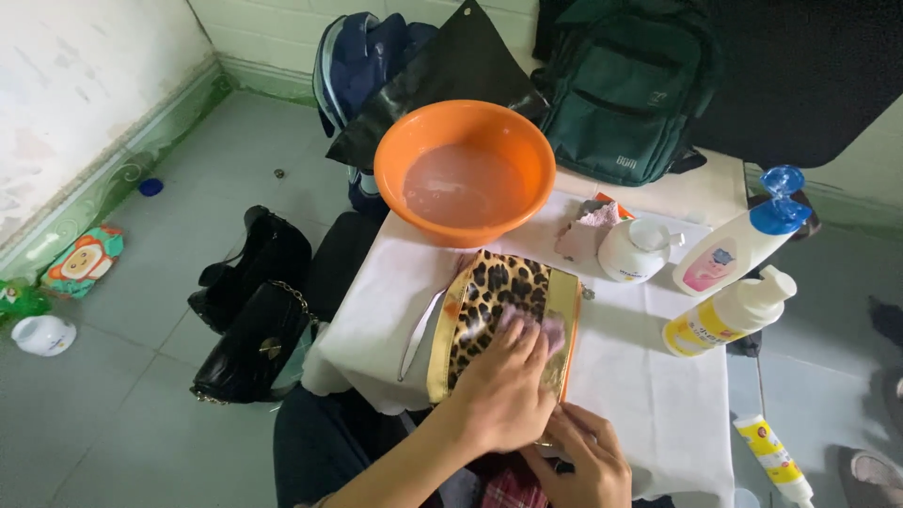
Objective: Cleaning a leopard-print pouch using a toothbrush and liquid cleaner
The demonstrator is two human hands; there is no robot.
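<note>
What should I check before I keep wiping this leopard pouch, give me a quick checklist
1. Pouch held steady: ok. The right hand grips the near end of the pouch.
2. Wiping hand on it: ok. The left hand lies flat on the leopard face, with something pale under the fingers; cannot tell what.
3. Water close by: ok. The orange basin stands just beyond the pouch and holds cloudy water.
4. Basin footing: not ok. It sits at the far edge of the white cloth.
5. Bottles out of the way: ok. The blue-capped bottle and yellow bottle lie apart to the right.
6. Pouch zip shut: cannot tell.
</note>
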